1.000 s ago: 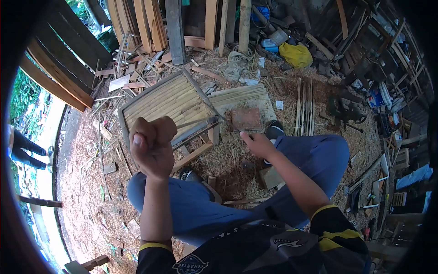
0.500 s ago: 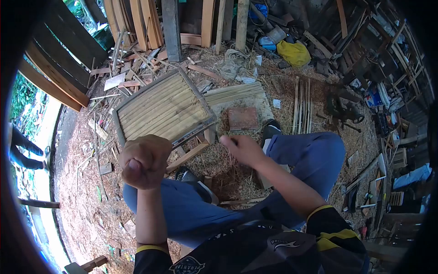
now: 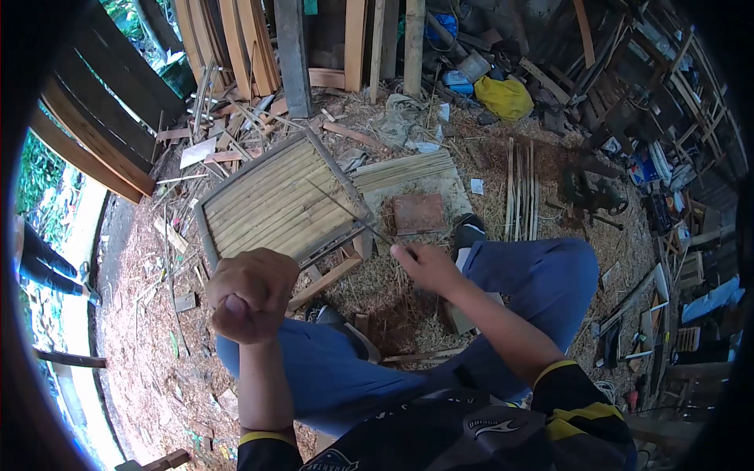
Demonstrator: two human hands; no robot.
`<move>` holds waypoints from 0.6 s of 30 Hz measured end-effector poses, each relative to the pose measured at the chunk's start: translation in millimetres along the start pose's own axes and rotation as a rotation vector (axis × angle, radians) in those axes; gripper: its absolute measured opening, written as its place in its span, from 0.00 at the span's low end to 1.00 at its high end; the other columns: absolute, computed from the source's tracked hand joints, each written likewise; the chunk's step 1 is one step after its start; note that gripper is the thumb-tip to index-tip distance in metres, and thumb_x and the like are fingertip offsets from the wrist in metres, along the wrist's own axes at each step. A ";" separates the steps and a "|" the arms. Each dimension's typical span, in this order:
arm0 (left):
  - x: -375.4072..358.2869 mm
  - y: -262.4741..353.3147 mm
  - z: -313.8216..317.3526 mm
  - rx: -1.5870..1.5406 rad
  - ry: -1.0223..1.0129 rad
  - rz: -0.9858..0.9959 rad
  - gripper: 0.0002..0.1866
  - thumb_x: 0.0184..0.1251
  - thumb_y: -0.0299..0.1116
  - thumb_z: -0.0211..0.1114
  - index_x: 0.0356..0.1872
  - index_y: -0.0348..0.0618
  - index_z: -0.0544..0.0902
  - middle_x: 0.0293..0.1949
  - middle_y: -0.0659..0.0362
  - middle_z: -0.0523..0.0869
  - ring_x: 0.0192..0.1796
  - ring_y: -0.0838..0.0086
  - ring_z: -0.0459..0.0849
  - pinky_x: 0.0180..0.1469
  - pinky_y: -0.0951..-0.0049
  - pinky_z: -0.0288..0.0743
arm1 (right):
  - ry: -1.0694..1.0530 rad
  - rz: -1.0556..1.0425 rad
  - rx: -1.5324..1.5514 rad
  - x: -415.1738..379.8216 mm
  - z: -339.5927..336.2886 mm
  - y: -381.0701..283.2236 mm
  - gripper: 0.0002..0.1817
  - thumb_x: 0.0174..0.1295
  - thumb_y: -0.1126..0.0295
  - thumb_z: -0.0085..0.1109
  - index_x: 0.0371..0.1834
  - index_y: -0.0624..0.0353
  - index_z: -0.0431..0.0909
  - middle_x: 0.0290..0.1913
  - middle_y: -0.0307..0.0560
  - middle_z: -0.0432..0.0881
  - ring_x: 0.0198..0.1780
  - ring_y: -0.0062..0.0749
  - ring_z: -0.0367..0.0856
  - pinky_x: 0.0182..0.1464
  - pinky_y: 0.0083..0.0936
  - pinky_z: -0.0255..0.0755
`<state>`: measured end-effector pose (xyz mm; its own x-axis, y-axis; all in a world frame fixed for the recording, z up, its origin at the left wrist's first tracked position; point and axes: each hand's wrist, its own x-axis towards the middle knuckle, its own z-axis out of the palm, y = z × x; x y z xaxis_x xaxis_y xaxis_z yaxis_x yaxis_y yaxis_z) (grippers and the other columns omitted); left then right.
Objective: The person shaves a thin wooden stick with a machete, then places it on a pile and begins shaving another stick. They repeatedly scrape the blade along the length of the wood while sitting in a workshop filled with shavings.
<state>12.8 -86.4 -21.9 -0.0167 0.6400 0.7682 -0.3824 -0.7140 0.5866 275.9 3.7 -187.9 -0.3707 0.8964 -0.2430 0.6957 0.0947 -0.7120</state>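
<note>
My left hand (image 3: 250, 297) is closed in a fist, thumb toward me, in front of the near left corner of a framed panel. What it grips, if anything, is hidden. My right hand (image 3: 428, 268) pinches one end of a thin dark stick (image 3: 345, 209), which slants up and left across the panel's right side. The panel (image 3: 271, 200) has a grey wooden frame filled with rows of pale bamboo-like slats, and it leans tilted before my legs. Just beyond my right hand, a reddish block (image 3: 418, 214) lies on the ground.
A bundle of thin strips (image 3: 404, 170) lies behind the block, and several long strips (image 3: 521, 188) are to the right. Planks (image 3: 243, 47) stand at the back. A yellow bag (image 3: 504, 98) and scrap wood are at right. Another person's legs (image 3: 51, 263) show at far left.
The thin stick now shows clearly from my right hand across the panel; before, it could not be made out. Both hands appear slightly lower in view.
</note>
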 end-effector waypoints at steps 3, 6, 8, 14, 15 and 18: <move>-1.2 -1.5 -4.2 0.001 0.072 -0.030 0.27 0.79 0.50 0.52 0.19 0.49 0.60 0.13 0.66 0.60 0.16 0.76 0.58 0.21 0.69 0.50 | 0.016 -0.033 0.098 -7.4 8.3 4.8 0.43 0.72 0.32 0.45 0.26 0.68 0.83 0.25 0.64 0.81 0.32 0.61 0.83 0.40 0.52 0.73; 5.5 -12.1 2.2 0.083 0.319 0.018 0.26 0.79 0.53 0.52 0.23 0.50 0.60 0.15 0.66 0.58 0.19 0.75 0.56 0.25 0.67 0.51 | -0.018 0.094 0.024 11.7 7.1 26.6 0.43 0.72 0.31 0.45 0.26 0.68 0.83 0.24 0.64 0.80 0.33 0.62 0.83 0.40 0.52 0.73; 13.4 -19.5 18.9 0.151 0.562 0.059 0.25 0.78 0.54 0.52 0.25 0.51 0.60 0.16 0.65 0.58 0.20 0.75 0.53 0.27 0.66 0.50 | -0.030 0.117 -0.016 5.9 0.5 14.9 0.43 0.73 0.32 0.45 0.27 0.68 0.83 0.25 0.64 0.81 0.34 0.62 0.83 0.40 0.52 0.73; -8.1 -6.4 -1.3 -0.056 0.217 -0.017 0.25 0.74 0.50 0.52 0.18 0.53 0.57 0.13 0.67 0.53 0.17 0.78 0.51 0.23 0.69 0.46 | 0.002 0.004 0.065 -11.8 -0.3 -25.7 0.39 0.73 0.33 0.46 0.35 0.64 0.86 0.28 0.65 0.82 0.36 0.63 0.84 0.42 0.52 0.74; -9.3 -5.2 -2.3 -0.067 0.177 -0.023 0.25 0.73 0.50 0.53 0.17 0.53 0.57 0.13 0.67 0.55 0.17 0.78 0.52 0.22 0.69 0.47 | 0.008 -0.075 0.092 -18.5 -2.5 -41.5 0.38 0.74 0.35 0.47 0.34 0.65 0.85 0.25 0.61 0.80 0.32 0.57 0.81 0.39 0.50 0.71; -7.7 -6.5 0.2 -0.036 0.117 0.011 0.28 0.74 0.50 0.52 0.14 0.51 0.58 0.10 0.66 0.57 0.12 0.78 0.54 0.19 0.70 0.45 | 0.010 -0.263 0.158 -35.8 -8.0 -73.5 0.36 0.75 0.38 0.48 0.33 0.66 0.82 0.20 0.54 0.75 0.23 0.44 0.75 0.33 0.44 0.67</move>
<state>15.6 -86.7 -31.6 -0.1279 0.6625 0.7380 -0.4141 -0.7118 0.5673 242.9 -31.9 -121.6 -0.5186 0.8545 -0.0311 0.4720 0.2557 -0.8437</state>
